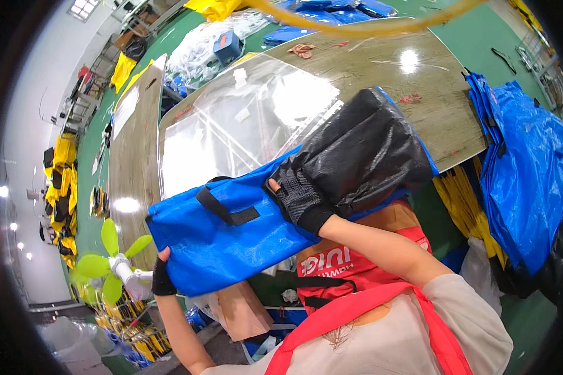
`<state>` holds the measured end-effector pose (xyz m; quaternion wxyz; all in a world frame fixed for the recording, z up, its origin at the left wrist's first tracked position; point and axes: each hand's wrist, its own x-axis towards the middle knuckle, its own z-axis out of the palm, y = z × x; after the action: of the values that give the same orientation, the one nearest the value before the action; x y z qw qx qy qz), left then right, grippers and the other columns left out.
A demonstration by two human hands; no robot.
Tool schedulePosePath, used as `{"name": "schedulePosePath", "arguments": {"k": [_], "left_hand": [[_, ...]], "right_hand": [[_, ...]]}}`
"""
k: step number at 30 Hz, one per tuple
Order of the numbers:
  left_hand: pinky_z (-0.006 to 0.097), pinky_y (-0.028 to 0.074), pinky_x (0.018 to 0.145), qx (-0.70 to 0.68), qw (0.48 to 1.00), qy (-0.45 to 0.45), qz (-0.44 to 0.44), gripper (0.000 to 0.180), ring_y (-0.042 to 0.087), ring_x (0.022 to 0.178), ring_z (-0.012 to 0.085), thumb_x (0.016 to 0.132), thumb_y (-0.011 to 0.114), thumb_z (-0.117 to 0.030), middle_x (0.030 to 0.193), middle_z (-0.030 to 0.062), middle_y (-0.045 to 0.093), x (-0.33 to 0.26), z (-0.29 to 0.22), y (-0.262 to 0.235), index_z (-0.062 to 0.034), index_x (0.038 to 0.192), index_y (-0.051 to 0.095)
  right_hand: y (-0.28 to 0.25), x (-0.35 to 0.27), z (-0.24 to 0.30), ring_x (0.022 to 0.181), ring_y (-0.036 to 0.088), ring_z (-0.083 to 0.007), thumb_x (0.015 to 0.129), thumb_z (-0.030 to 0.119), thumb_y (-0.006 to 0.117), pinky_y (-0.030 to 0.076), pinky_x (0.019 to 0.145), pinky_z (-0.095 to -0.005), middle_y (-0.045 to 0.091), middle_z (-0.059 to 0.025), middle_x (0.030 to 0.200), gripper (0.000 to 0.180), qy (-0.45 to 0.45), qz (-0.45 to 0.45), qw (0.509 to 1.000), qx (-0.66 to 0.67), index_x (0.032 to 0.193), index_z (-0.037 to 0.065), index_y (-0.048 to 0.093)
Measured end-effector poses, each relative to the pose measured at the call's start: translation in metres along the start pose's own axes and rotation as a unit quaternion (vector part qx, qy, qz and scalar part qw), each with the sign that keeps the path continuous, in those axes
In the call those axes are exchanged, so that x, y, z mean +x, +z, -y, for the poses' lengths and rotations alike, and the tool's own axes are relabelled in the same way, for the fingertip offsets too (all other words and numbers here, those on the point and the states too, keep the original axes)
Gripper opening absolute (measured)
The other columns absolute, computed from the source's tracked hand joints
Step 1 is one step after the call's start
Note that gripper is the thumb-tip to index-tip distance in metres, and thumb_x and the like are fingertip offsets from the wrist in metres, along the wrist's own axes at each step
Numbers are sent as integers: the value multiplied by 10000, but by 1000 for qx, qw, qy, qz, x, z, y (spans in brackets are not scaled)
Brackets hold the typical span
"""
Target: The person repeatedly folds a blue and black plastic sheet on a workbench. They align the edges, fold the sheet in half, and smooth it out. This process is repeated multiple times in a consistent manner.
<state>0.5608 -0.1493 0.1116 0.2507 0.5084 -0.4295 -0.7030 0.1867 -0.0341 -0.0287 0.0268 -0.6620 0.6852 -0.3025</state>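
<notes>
A blue and black plastic bag (231, 244) lies across the near edge of the table, slanting up to the right. A black strap (225, 209) is stitched on its blue part. My left hand (162, 275), in a black fingerless glove, grips the bag's lower left edge; its thumb shows on top and the other fingers are hidden. My right hand (300, 197), gloved alike, lies palm down where the blue meets the black part (375, 150), thumb stretched out. Its other fingers blend into the dark material. Beyond the bag, clear plastic sheets (244, 119) are spread on the table.
The wood-look table (444, 106) bears small reddish scraps. Stacked blue bags (525, 162) hang at its right, beside yellow material (472, 212). A green-bladed fan (112, 262) stands near my left hand. White plastic (200, 50) and a blue box (228, 46) lie beyond.
</notes>
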Motion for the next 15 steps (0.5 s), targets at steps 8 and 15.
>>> {"name": "schedulePosePath", "arguments": {"k": [8,15], "left_hand": [[363,472,863,45,975,136,172,527,587,958,250,781,681,-211,1092,129,588,43,3,392,-13,1220,468],[421,317,1043,227,805,437,331,619,551,1070,298,889,586,-357,1221,193,526,119,116,516,-26,1372,385]], "right_hand": [[6,-41,-9,1283,368,-346,994,287,333,240,1094,-441,412,-231,1351,413,40,-63,962,262,1358,103,402],[-6,-109,-32,1224,436,-320,973,242,397,323,1034,-422,468,-199,1311,375,145,-7,862,485,1314,96,450]]}}
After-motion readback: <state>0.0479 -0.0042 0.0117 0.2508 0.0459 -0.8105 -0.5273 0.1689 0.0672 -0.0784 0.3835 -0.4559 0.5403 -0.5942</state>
